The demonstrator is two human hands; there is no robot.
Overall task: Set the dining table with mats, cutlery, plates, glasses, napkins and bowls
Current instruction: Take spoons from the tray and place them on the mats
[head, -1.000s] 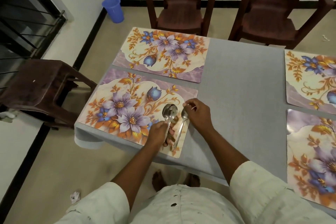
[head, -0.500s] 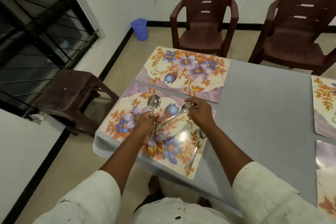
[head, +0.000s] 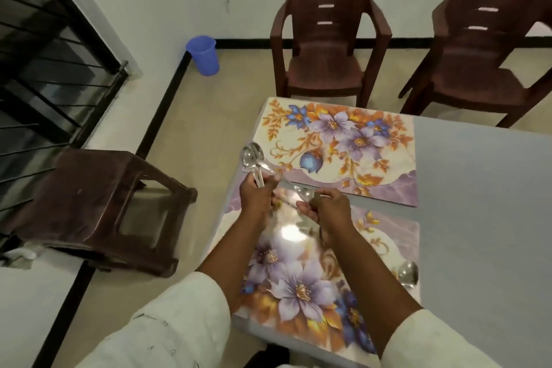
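Observation:
Two floral place mats lie on the grey table (head: 478,188): a near mat (head: 301,290) under my arms and a far mat (head: 343,140) by the chairs. My left hand (head: 255,196) grips a bunch of steel spoons (head: 252,155), bowls pointing up and away. My right hand (head: 328,209) pinches the handle of one spoon (head: 276,174) that still crosses into the bunch. Another spoon (head: 408,273) lies on the near mat's right edge.
Two brown plastic chairs (head: 325,39) (head: 490,48) stand at the table's far side. A brown plastic stool (head: 107,200) sits left of the table, and a blue cup (head: 203,55) stands on the floor by the wall. A black railing runs along the left.
Both hands have moved away from me, from the near mat's middle toward its far left corner, spoons still held. One spoon stays behind on the near mat's right edge.

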